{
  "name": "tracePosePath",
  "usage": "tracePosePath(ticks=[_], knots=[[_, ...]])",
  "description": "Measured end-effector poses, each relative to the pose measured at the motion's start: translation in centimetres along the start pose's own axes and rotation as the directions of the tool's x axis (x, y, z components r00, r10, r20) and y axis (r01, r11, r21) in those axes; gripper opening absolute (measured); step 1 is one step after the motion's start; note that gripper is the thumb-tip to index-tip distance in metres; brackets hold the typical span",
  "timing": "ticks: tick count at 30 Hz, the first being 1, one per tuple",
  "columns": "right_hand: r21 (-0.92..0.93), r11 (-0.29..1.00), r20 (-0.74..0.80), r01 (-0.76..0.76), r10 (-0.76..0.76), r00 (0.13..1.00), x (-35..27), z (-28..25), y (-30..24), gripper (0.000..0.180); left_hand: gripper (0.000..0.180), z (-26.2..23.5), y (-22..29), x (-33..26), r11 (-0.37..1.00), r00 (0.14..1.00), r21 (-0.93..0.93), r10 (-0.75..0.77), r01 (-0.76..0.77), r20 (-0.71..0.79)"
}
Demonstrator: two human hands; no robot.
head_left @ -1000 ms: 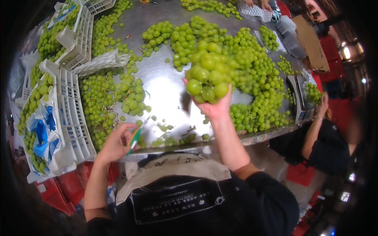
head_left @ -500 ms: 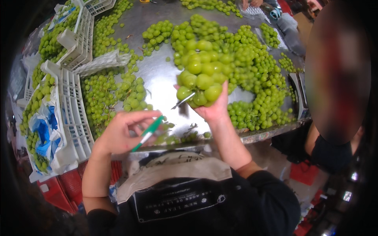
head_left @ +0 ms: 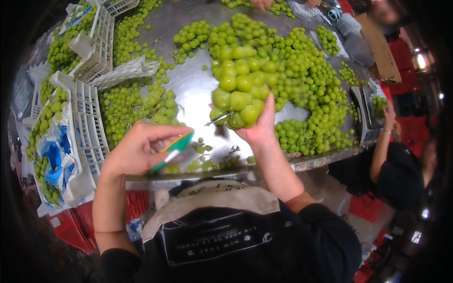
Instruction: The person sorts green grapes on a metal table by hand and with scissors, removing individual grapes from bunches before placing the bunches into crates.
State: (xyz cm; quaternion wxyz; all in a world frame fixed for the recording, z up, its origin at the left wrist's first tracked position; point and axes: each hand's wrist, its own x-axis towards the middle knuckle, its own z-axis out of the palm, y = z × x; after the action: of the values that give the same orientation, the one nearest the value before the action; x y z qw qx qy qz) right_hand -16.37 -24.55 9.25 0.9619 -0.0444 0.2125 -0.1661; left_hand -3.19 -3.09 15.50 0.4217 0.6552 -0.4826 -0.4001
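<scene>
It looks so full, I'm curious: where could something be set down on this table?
The table is bare mid-way, between the left grapes and the held bunch, and behind the small cluster. Crowded: beside the white crates, across the right-hand pile.

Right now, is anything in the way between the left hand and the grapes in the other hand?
Nothing visible is. The left hand holds a green-handled tool, and its metal tip shows at the lower left of the grape bunch in the right hand; I can't tell whether it touches.

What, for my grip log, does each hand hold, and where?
Left hand: snips, by the green handle. Right hand: a grape bunch, cupped beneath its near end.
</scene>
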Motion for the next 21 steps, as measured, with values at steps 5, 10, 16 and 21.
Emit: tracePosePath(ticks=[5,10,16,21], knots=[[-0.033,0.999,0.004,0.014,-0.014,1.000,0.2,-0.1,-0.2,0.068,0.047,-0.2,-0.2,-0.1,0.987,0.997,-0.141,-0.068,0.070,0.022],[-0.039,0.998,0.012,0.053,-0.053,0.999,0.0,0.4,-0.5,0.068,0.048,0.0,-0.2,-0.6,0.959,0.996,-0.270,-0.078,0.086,0.038],[-0.019,0.999,0.035,0.027,-0.026,0.999,-0.1,0.9,-0.5,0.069,0.046,0.5,-1.3,-0.7,0.876,0.993,-0.468,-0.094,0.115,0.069],[-0.063,0.997,0.044,0.039,-0.036,0.998,0.1,0.5,-0.3,0.068,0.046,0.6,-1.5,-0.4,0.822,0.986,-0.545,-0.124,0.163,0.108]])
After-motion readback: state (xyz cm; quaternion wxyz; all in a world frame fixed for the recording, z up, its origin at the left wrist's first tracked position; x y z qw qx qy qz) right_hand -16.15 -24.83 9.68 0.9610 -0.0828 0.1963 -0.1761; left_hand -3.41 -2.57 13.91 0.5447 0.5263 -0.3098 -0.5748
